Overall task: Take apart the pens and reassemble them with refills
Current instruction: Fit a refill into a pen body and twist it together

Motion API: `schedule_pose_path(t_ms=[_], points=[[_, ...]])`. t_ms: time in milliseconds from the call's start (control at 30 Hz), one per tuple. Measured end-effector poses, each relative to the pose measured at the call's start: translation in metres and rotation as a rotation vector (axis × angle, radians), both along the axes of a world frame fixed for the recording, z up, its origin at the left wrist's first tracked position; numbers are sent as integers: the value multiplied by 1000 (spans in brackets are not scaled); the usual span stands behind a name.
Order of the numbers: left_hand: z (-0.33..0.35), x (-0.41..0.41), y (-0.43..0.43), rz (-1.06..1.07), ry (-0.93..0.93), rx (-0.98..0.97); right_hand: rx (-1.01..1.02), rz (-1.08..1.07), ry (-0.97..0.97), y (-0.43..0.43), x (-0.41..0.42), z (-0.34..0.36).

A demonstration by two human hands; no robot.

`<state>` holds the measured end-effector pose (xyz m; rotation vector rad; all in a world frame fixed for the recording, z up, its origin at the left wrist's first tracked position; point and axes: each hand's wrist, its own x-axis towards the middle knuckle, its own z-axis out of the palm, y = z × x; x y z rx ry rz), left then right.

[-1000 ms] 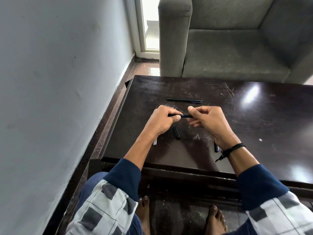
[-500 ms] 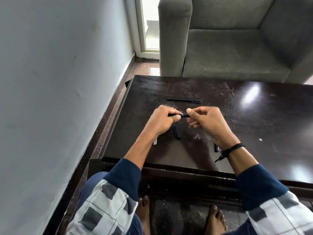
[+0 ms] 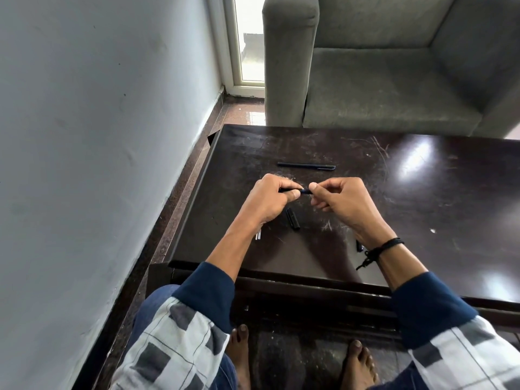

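Above the dark table [image 3: 422, 209] my left hand [image 3: 270, 201] grips one end of a thin dark pen barrel [image 3: 305, 191]. My right hand [image 3: 342, 201] pinches its other end between thumb and fingers. Only a short stretch of the barrel shows between the hands. A whole dark blue pen [image 3: 306, 166] lies farther back on the table. A black pen cap or part [image 3: 292, 218] lies under my hands. White refill tips [image 3: 258, 235] peek out beside my left wrist. Another dark pen part [image 3: 359, 246] lies half hidden behind my right wrist.
A grey wall [image 3: 98, 164] runs close along the left side of the table. A grey armchair [image 3: 394, 74] stands right behind the table's far edge. My bare feet [image 3: 357, 364] rest on the floor under the table's near edge.
My right hand has slid left along the barrel, so the gap between the hands is shorter. The parts on the table have not moved.
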<state>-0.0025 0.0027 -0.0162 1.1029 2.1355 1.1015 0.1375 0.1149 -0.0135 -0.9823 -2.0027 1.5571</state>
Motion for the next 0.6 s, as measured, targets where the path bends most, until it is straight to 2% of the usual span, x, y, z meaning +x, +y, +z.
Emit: schedule_pose_path(t_ms=[600], points=[[-2, -1, 0, 4, 13, -32, 23, 24, 1, 1, 0, 0]])
